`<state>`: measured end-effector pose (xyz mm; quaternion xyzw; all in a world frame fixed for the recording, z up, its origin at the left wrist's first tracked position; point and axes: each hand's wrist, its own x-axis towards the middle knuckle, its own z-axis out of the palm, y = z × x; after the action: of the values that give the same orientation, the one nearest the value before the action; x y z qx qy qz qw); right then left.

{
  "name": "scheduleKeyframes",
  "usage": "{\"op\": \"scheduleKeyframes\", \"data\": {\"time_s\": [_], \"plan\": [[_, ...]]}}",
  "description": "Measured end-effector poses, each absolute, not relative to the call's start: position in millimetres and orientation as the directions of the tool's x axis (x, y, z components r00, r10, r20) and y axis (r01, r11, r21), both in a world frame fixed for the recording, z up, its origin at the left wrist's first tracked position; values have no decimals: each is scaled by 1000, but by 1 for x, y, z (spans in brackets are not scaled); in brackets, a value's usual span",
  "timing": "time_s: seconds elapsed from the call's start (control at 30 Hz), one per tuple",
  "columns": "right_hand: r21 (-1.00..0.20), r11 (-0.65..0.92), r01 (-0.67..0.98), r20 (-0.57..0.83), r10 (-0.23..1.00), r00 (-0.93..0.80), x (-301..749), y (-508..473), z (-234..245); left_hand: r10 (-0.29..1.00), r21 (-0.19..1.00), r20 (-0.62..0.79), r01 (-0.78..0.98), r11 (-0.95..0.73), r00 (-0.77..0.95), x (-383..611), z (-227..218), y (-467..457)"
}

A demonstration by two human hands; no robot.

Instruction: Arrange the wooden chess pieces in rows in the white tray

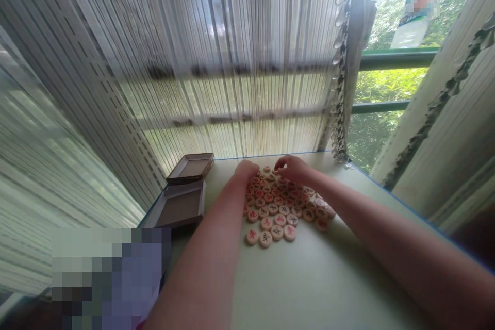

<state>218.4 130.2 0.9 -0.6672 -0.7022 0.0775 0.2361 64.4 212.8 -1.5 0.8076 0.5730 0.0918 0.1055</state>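
Note:
Round wooden Chinese chess pieces [273, 208] with red and black characters lie face up in a loose cluster on the pale table. At the cluster's far left edge rests my left hand [246, 168], against the outermost pieces; its fingers are mostly hidden behind the hand. My right hand [294, 169] reaches over the far right side of the cluster with curled fingers. Its thumb and fingertips close on a single chess piece [276, 170] at the far edge. The right palm and forearm hide some pieces beneath.
Two shallow open box halves, the nearer box [180, 208] and the farther box [192, 168], sit on the table's left side. Sheer striped curtains [232, 62] hang behind the table [270, 289]. A window with green bars [398, 59] is at right. Blurred blocks cover something at lower left.

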Motion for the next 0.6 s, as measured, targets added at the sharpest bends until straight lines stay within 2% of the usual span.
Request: {"op": "scheduleKeyframes", "data": {"time_s": [0.13,0.23,0.4,0.6], "plan": [[-265,87,960,340,940,8,225,133,-8,958,297,-10,915,-271,287,65,-3,212],[-199,85,976,300,954,-22,225,134,-12,960,327,-49,913,-245,275,65,-2,213],[-272,-10,962,254,964,81,221,130,-9,965,362,-73,909,-209,251,67,-4,213],[-382,36,923,255,964,68,220,130,-8,978,417,-63,896,-153,197,68,-6,209]]}}
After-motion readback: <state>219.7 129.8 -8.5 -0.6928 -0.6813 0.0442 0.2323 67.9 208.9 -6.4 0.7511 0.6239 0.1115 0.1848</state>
